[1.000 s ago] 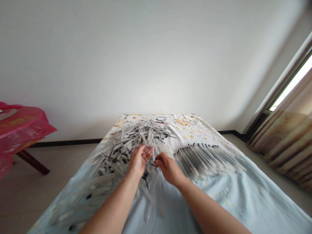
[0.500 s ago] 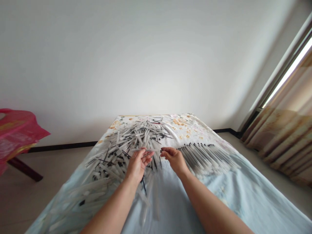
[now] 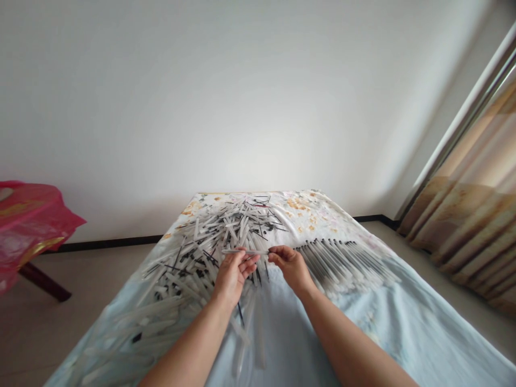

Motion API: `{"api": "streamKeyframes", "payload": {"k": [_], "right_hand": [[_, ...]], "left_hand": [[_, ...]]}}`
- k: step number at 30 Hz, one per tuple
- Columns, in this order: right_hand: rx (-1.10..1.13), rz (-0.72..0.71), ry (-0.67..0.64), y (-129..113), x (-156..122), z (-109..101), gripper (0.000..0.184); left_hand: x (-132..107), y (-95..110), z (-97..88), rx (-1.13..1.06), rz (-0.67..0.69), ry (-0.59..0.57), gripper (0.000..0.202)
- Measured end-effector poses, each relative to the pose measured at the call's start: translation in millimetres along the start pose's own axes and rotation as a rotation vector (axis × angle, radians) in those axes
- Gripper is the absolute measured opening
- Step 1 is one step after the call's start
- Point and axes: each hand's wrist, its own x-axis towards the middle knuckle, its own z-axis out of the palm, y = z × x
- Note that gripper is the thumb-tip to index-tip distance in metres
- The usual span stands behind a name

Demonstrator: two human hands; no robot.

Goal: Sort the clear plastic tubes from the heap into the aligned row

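The right hand (image 3: 291, 267) has just come up from the heap to the right end of the slim tube (image 3: 250, 252) that the left hand (image 3: 230, 274) holds; half a second ago, a gap seemed to separate its fingertips from that end. Both hands now meet on one piece, which suggests that the work in hand is at the dark end piece (image 3: 271, 251).

The left hand, palm up, has its thumb and fingers clamped on the tube, its other fingers loosely curled. The right thumb and forefinger look pinched together on the dark end piece; whether it is fully seated cannot be told.

The tube lies level from left to right above the heap (image 3: 231, 232); it looks pale, straight and translucent. To the right, dark-tipped tubes (image 3: 346, 263) lie side by side on the cloth (image 3: 300, 328).
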Motion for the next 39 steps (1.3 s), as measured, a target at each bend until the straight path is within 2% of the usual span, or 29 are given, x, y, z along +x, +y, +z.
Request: {"api": "streamKeyframes", "payload": {"k": [3,6,9,14,17,20,22,27,30,32,37,39], "right_hand": [[-0.117,-0.021,-0.004,1.2,-1.3,-2.3,0.029],[-0.240,0.019,-0.034,2.0,-2.7,-5.1,0.046],[-0.216,0.092,-0.046,0.3,-3.4,-7.0,0.055],[-0.043,-0.005,-0.063,-3.4,-3.1,-6.5,0.044],[-0.085,-0.020,-0.063,-2.1,-2.7,-6.3,0.036],[-0.198,0.059,-0.051,-1.2,-2.9,-7.4,0.044],[-0.179,0.100,-0.060,-1.7,-3.4,-8.1,0.050],[-0.016,0.021,-0.113,-0.3,-3.9,-7.7,0.042],[-0.109,0.015,-0.093,2.0,-4.0,-7.6,0.034],[-0.172,0.039,-0.088,1.9,-4.3,-7.7,0.041],[-0.055,0.010,-0.080,0.8,-3.5,-7.3,0.037],[-0.089,0.011,-0.069,1.5,-3.1,-7.6,0.035]], "left_hand": [[-1.9,-0.7,2.0,-0.004,-0.005,-0.020,0.016],[-3.2,-1.7,3.6,0.004,-0.017,-0.049,0.016],[-2.8,-1.7,3.4,0.007,-0.020,-0.061,0.016],[-0.7,0.1,1.2,-0.001,-0.010,-0.019,0.015],[-1.2,-0.2,1.7,0.005,-0.013,-0.029,0.015],[-1.9,-1.4,2.5,0.010,-0.016,-0.043,0.015],[-1.9,-2.0,2.5,0.010,-0.013,-0.049,0.015],[-1.6,-1.3,1.8,0.005,-0.009,-0.038,0.016],[-2.3,-0.4,2.2,0.010,-0.010,-0.043,0.017],[-2.8,0.0,2.5,0.011,-0.010,-0.046,0.017],[-2.8,-0.7,1.8,0.014,-0.001,-0.056,0.017],[-2.5,-1.5,1.3,0.021,-0.001,-0.058,0.017]]}}
